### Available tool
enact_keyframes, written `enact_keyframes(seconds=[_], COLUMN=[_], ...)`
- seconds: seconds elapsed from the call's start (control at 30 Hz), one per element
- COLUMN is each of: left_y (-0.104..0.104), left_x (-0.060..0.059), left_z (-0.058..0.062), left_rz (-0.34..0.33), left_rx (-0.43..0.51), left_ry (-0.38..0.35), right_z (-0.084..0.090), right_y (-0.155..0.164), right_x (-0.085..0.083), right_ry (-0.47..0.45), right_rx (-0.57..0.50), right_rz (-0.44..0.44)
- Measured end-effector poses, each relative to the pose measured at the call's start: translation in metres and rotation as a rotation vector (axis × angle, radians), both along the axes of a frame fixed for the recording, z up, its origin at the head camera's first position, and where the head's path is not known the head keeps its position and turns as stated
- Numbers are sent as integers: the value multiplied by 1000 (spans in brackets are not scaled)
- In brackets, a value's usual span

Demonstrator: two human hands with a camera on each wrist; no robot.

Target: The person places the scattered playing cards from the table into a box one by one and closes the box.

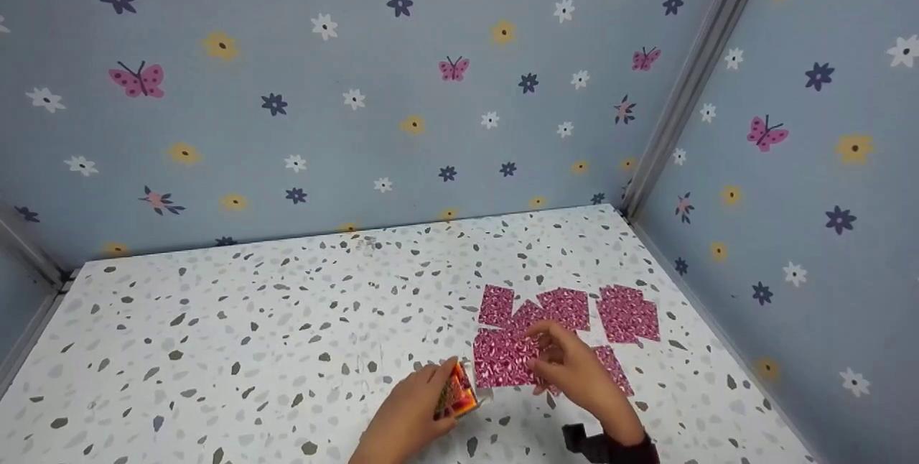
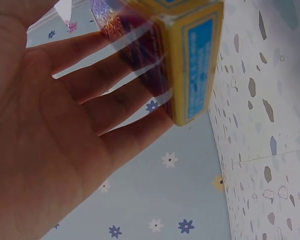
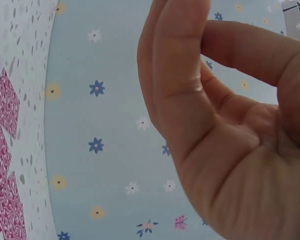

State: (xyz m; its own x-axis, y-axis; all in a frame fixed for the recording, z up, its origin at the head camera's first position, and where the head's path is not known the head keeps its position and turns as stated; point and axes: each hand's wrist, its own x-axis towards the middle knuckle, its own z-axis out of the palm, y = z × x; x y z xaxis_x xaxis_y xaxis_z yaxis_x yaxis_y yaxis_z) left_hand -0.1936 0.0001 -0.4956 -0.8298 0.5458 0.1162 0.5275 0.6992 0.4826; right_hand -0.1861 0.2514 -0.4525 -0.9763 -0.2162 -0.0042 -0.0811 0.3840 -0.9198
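A small cardboard box (image 1: 459,393), orange and red on the side seen from above, is gripped by my left hand (image 1: 408,406) low in the head view. The left wrist view shows the box's yellow end with a blue label (image 2: 199,67), and the fingers against its side. Something clear sticks out by the box in the head view. My right hand (image 1: 574,372), its fingers loosely bent and nothing seen between them, hovers over pink-patterned cards (image 1: 502,360). That hand and its wrist hide part of the cards.
More pink-patterned cards (image 1: 624,313) lie overlapping toward the right of the speckled white table (image 1: 251,335). Blue flowered walls (image 1: 359,141) stand behind the table and along its right side. A dark band (image 1: 610,447) is on the right wrist.
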Motion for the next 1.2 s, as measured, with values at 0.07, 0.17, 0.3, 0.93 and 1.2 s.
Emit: enact_keyframes(seconds=[0.07, 0.17, 0.3, 0.93, 1.2], left_y=[0, 0, 0, -1, 1], left_x=[0, 0, -1, 0, 0], left_z=[1, 1, 1, 2, 4], left_rz=[1, 1, -3, 13, -16], left_rx=[3, 3, 6, 18, 14], left_ry=[-9, -16, -13, -23, -26], right_z=[-1, -1, -2, -8, -11], right_y=[-3, -6, -7, -27, -32], right_x=[0, -1, 0, 0, -1], right_ry=[2, 14, 33, 79, 78], right_rx=[2, 18, 37, 41, 78], right_rz=[13, 30, 48, 65, 77])
